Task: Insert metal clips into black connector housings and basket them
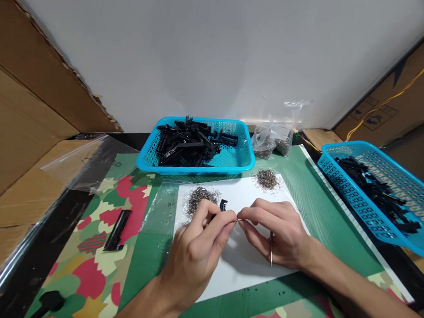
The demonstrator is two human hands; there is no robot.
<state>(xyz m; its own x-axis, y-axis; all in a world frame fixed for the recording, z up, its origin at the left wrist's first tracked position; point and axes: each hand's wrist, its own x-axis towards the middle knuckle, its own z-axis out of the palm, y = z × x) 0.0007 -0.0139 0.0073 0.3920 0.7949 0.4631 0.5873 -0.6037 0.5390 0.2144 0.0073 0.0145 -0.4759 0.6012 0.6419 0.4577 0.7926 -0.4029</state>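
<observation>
Over a white sheet of paper (246, 259), my left hand (204, 243) is closed around a black plastic part (223, 205), whose upper end sticks out above the fingers. My right hand (279, 232) meets the left fingertips in a pinch, with a tiny bit of shiny wire (238, 220) between them. A thin metal rod (271, 249) hangs down from under the right fingers. Just behind the left hand lies a pile of small wire pieces (199, 197). A second pile of wire pieces (266, 178) is at the paper's far edge.
A blue basket (197, 170) full of black plastic parts stands behind the paper. Another blue basket (353, 209) is at right, near clear bags (274, 138). One black part (116, 230) lies on the patterned sheet at left. Cardboard (32, 90) walls the left side.
</observation>
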